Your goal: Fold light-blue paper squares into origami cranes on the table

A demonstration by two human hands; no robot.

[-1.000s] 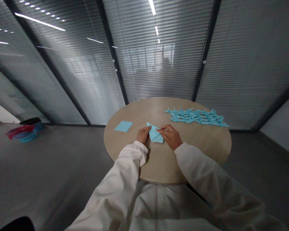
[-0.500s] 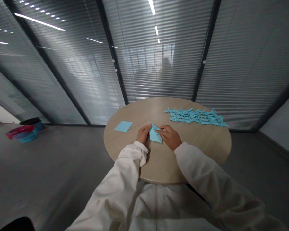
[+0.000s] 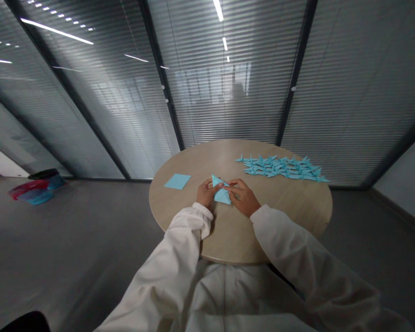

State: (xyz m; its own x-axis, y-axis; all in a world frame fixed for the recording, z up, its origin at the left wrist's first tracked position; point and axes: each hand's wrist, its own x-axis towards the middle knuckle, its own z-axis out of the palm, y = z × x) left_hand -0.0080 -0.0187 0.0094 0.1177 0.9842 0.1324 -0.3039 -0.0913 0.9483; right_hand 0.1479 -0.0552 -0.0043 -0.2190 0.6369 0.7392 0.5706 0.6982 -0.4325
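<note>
A partly folded sheet of light-blue origami paper [image 3: 222, 197] is held between my two hands over the round table. My left hand [image 3: 206, 192] grips its left side, with the thumb lying across the paper. From the right, my right hand [image 3: 244, 197] pinches the paper's edge, its fingertips close to the left thumb. One pointed corner of the paper sticks up above the left thumb. Parts of the paper are hidden behind the fingers.
Left of my hands a flat blue paper square [image 3: 177, 181] lies on the wooden table [image 3: 207, 154]. Several folded blue paper cranes [image 3: 281, 167] sit in rows at the back right. Baskets [image 3: 34, 191] stand on the floor at far left. Glass panels with blinds rise behind the table.
My left thumb has moved right across the paper, nearer the right fingertips. The paper has shifted slightly and its upper point shows more. My right hand has moved very little.
</note>
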